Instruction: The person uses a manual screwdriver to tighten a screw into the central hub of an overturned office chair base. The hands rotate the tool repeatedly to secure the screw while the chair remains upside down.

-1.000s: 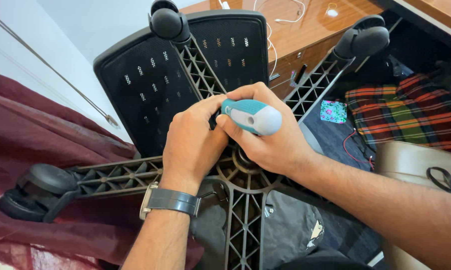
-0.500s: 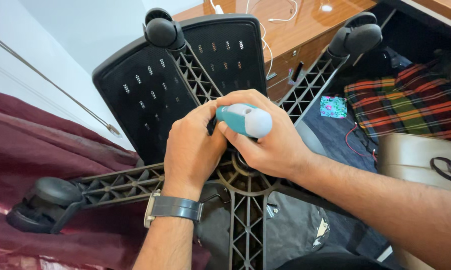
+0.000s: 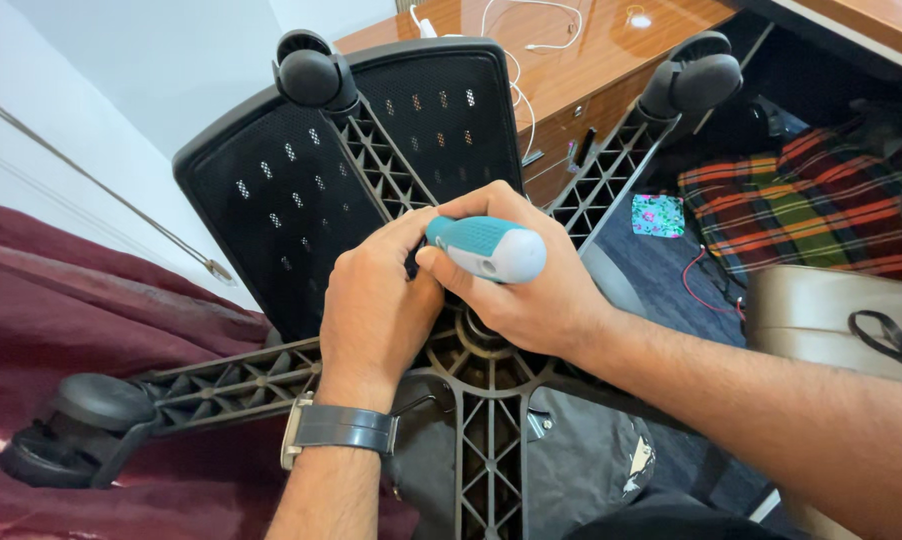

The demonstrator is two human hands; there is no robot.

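While the chair base (image 3: 491, 420) lies upturned at frame centre, the right hand (image 3: 531, 300) grips a screwdriver (image 3: 486, 247). The left hand (image 3: 376, 310) pinches near its hidden tip; work appears unfinished.

Under our hands (image 3: 451, 300) we see an upturned office chair (image 3: 371, 180), and it rests against a dark red bed cover (image 3: 81, 330) that spreads to the left of the hands and below them. One caster (image 3: 76, 430) of the chair base lies right on that red cloth, well left of our wrists. Beyond the hands stands a brown wooden counter (image 3: 561, 60), with white cables (image 3: 516, 40) lying on its top. To the right of the hands we see the floor (image 3: 661, 270), and on it lie a plaid cloth (image 3: 801, 210) and a small flowered pouch (image 3: 658, 215), close together.
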